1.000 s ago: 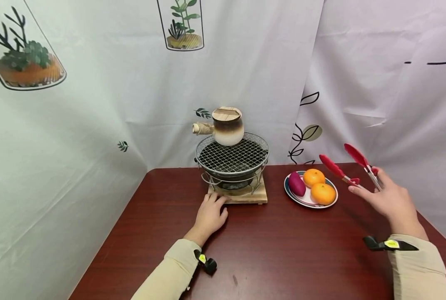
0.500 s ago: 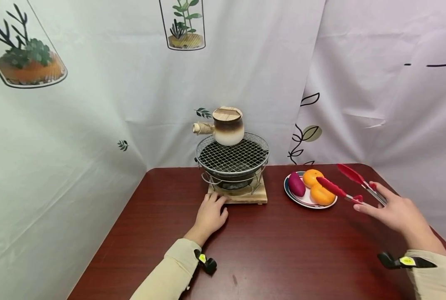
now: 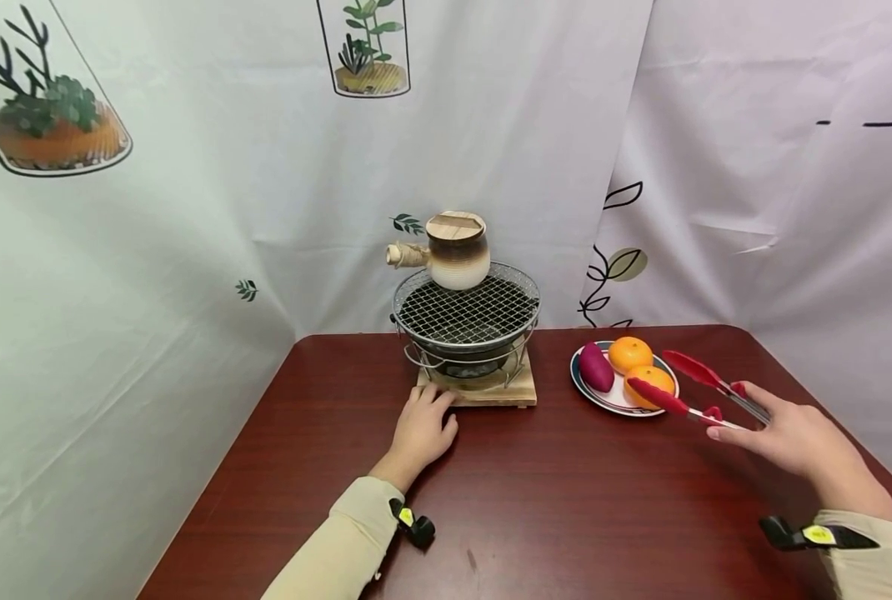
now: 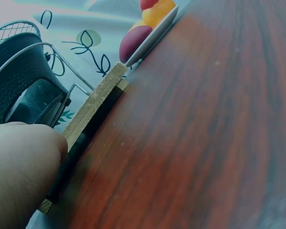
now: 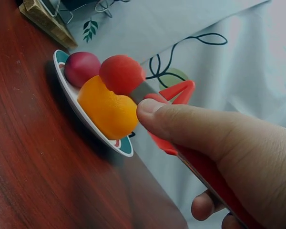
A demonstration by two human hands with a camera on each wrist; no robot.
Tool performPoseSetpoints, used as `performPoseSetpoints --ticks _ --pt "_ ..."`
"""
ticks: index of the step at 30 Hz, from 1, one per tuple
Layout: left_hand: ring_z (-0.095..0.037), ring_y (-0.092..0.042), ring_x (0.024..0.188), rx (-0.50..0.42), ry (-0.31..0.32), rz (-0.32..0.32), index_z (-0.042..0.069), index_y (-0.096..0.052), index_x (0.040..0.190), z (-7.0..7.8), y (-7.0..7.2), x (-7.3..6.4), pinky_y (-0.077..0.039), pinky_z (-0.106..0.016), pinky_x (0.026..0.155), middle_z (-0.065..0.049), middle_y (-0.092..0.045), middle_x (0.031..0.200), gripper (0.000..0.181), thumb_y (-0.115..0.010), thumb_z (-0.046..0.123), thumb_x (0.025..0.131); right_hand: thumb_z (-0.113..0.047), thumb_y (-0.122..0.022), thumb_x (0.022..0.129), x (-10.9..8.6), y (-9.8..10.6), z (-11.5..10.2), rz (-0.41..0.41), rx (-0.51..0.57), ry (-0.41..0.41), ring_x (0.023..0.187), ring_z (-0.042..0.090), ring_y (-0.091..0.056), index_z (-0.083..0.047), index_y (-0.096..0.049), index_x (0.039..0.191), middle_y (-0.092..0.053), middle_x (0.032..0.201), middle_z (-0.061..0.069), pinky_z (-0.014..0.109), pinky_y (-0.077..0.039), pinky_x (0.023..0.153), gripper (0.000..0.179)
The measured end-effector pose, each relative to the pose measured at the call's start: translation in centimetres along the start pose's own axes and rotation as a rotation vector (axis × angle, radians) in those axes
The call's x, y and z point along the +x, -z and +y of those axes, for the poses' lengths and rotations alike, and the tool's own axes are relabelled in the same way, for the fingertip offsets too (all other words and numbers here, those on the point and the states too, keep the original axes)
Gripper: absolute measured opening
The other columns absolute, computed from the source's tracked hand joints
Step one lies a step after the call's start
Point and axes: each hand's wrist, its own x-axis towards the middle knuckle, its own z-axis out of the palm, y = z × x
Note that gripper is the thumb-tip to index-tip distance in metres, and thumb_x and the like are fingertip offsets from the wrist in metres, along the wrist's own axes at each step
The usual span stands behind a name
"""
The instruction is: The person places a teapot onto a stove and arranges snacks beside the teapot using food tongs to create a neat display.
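My right hand (image 3: 802, 433) has lowered the splayed tongs (image 3: 658, 396) it grips to the near orange (image 3: 654, 377) on the plate (image 3: 617, 399) ahead, seemingly within reach; my left hand (image 3: 419, 429) rests on the wooden board (image 3: 491, 396).

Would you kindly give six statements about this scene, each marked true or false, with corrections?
1. The right hand holds red tongs. True.
2. The tongs are closed. False: they are spread apart.
3. The pot stands on the grill. True.
4. The pot is uncovered. False: a lid is on it.
5. The left hand is at the board under the grill. True.
6. Nothing purple is in view. False: a purple item lies on the plate with two oranges.
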Motion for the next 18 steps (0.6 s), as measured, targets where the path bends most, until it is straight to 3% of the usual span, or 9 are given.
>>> performPoseSetpoints --ticks 18 --pt "-0.035 -0.054 0.107 0.001 0.0 0.003 0.015 -0.072 0.115 0.02 0.04 -0.01 -0.049 -0.047 0.094 -0.008 -0.061 0.113 0.029 -0.069 0.015 0.086 -0.077 -0.062 0.08 0.34 -0.98 0.03 -0.065 -0.031 0.002 0.102 0.058 -0.051 0.008 -0.038 0.146 -0.049 0.125 0.047 0.066 -0.048 0.07 0.111"
